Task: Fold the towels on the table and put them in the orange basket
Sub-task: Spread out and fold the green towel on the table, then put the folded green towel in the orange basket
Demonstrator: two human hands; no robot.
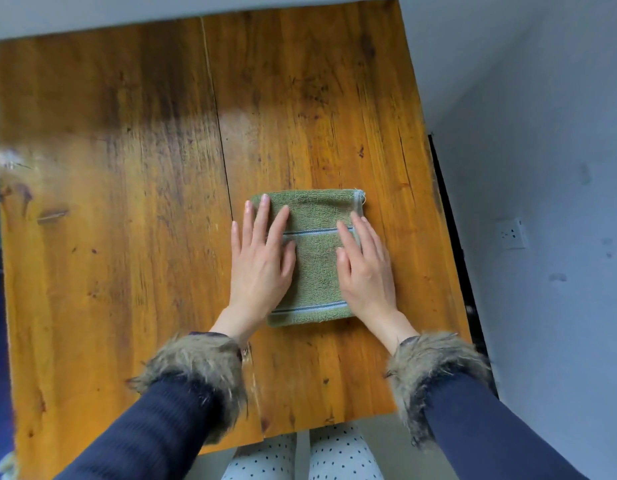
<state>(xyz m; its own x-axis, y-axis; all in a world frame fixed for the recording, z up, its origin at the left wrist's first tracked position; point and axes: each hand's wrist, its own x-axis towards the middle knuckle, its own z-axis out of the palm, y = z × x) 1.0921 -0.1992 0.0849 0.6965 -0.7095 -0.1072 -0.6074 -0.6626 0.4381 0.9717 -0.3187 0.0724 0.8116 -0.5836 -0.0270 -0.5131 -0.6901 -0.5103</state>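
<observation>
folded green terry towel with pale stripes on wooden surface | left hand flat on its left edge | right hand flat on its right edge

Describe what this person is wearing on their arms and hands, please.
Both arms wear dark navy, ribbed-looking knit sleeves ending in shaggy cuffs of brownish-grey fur. The left hand and right hand are bare: no gloves, and no rings or watch show.

Dark navy ribbed sleeves, shaggy grey-brown fur cuffs, white black-dotted trousers
</observation>
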